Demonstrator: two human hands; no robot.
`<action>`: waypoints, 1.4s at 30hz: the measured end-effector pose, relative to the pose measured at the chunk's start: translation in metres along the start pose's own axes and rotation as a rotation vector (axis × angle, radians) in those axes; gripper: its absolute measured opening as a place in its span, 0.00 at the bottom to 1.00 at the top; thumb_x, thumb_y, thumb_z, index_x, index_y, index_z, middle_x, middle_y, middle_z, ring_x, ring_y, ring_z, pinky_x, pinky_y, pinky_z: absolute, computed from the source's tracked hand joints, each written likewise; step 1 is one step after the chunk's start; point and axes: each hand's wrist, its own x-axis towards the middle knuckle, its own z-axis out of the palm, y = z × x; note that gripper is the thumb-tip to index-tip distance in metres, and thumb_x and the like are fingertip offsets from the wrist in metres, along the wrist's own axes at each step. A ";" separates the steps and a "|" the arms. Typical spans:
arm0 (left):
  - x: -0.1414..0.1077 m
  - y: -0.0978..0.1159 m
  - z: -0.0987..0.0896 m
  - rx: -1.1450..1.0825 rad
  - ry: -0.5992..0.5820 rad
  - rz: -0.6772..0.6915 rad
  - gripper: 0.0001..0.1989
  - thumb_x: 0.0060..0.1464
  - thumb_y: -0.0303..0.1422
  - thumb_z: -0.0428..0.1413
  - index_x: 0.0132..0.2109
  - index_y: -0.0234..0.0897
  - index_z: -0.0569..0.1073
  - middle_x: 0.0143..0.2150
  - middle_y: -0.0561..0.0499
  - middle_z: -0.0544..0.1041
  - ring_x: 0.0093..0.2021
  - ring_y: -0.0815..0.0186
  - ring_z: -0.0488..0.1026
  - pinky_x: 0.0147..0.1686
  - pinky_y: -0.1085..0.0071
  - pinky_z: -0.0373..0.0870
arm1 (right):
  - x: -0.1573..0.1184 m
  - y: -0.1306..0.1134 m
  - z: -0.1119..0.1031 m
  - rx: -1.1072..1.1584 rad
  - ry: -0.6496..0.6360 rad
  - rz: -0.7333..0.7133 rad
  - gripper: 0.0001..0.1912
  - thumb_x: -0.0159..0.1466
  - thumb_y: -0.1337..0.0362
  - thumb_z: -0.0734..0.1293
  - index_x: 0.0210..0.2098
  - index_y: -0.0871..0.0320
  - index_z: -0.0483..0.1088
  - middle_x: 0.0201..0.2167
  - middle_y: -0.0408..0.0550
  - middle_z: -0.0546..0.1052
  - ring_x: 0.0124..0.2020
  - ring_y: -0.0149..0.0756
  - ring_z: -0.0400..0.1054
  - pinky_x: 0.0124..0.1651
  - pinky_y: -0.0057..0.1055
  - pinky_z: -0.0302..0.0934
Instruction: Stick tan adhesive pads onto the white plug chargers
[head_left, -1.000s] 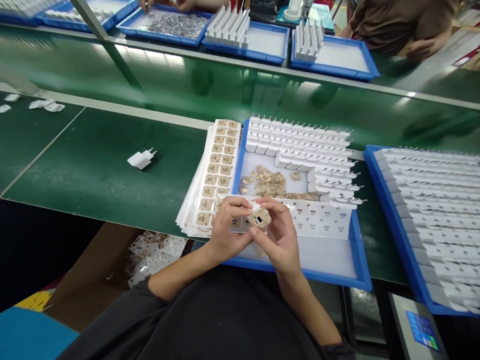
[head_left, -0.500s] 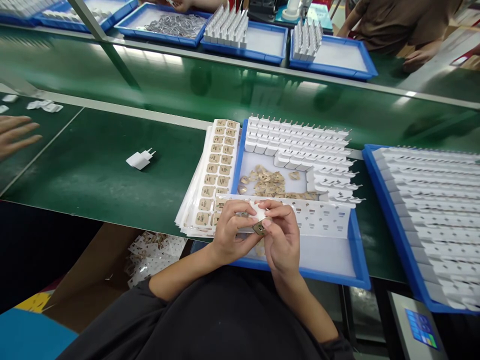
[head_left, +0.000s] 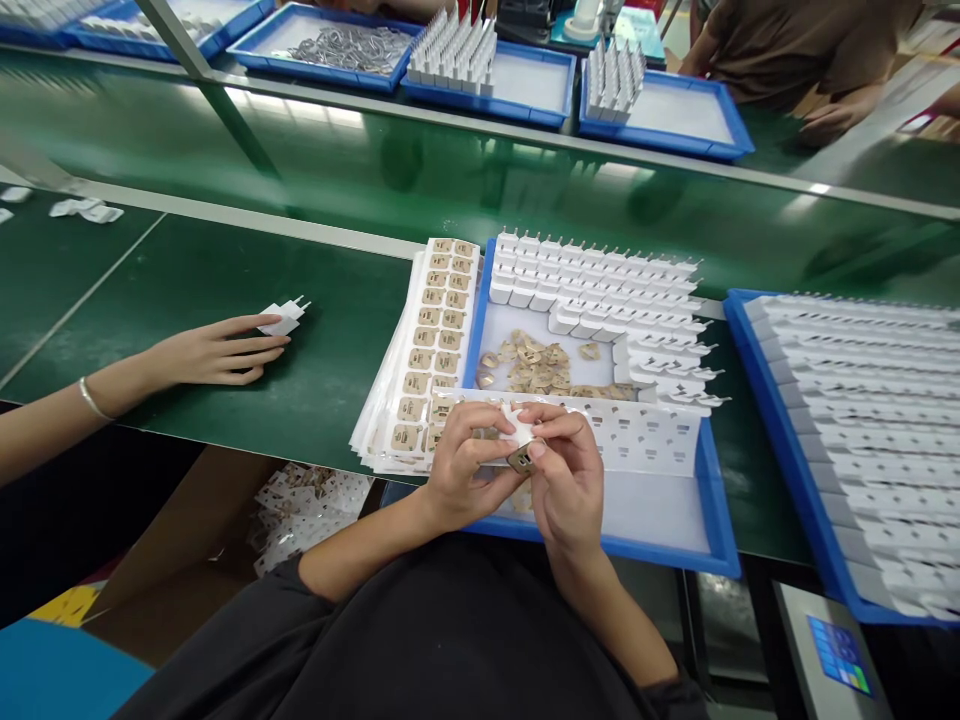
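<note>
1. Adapter (head_left: 514,424), white with a tan slotted face (head_left: 523,458), sits pinched between two bare hands above the near part of a blue tray (head_left: 718,510).
2. The left hand (head_left: 472,460) grasps the piece from its side, fingers curled and tips pressed to the white body.
3. The right hand (head_left: 568,470) grips the same piece from the other side, its thumb resting by the tan face.
4. Behind the fingers, a pale sheet with cut-outs (head_left: 649,438) stretches across the tray; beyond it lies a loose heap of tan pieces (head_left: 541,365), bordered by rows of white plugs (head_left: 592,265) with their pins showing.
5. Just beside the tray, a stack of sheets (head_left: 427,345) carries tan stickers in columns.
6. At left, a co-worker's hand (head_left: 229,352), a bracelet (head_left: 94,400) on the wrist, reaches over the green bench (head_left: 337,390) to a lone white plug (head_left: 285,317); its fingertips meet the plug, though how firmly one cannot tell.
7. At right, a second blue tray (head_left: 780,420) holds packed rows of white units (head_left: 885,430).
8. Below the bench edge, discarded sheets (head_left: 311,505) fill a carton (head_left: 161,560).
</note>
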 end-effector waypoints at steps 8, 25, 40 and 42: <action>-0.001 -0.001 -0.003 0.027 -0.011 -0.013 0.18 0.52 0.27 0.66 0.46 0.42 0.67 0.43 0.49 0.73 0.45 0.62 0.73 0.46 0.58 0.76 | 0.002 -0.001 -0.005 0.021 -0.041 0.026 0.13 0.62 0.74 0.64 0.36 0.51 0.76 0.40 0.43 0.79 0.48 0.36 0.73 0.56 0.36 0.67; -0.002 0.000 -0.008 -0.081 -0.135 -0.162 0.19 0.52 0.31 0.67 0.49 0.40 0.69 0.44 0.46 0.75 0.45 0.61 0.75 0.44 0.63 0.75 | 0.017 -0.030 -0.038 -0.932 -0.485 -0.473 0.11 0.68 0.75 0.64 0.44 0.53 0.66 0.52 0.53 0.79 0.62 0.46 0.67 0.60 0.48 0.66; 0.008 -0.016 -0.038 -0.040 -0.148 -0.483 0.17 0.52 0.34 0.66 0.47 0.39 0.70 0.46 0.46 0.75 0.45 0.61 0.77 0.38 0.67 0.80 | 0.032 -0.031 -0.032 -0.903 -0.479 -0.453 0.21 0.66 0.69 0.69 0.57 0.50 0.66 0.51 0.54 0.74 0.53 0.47 0.71 0.54 0.46 0.69; 0.006 -0.014 -0.039 -0.040 -0.168 -0.441 0.17 0.52 0.34 0.66 0.46 0.39 0.71 0.45 0.46 0.76 0.45 0.61 0.77 0.38 0.67 0.80 | 0.036 -0.031 -0.025 -0.961 -0.521 -0.473 0.18 0.67 0.68 0.68 0.55 0.49 0.69 0.50 0.53 0.75 0.51 0.46 0.71 0.52 0.44 0.70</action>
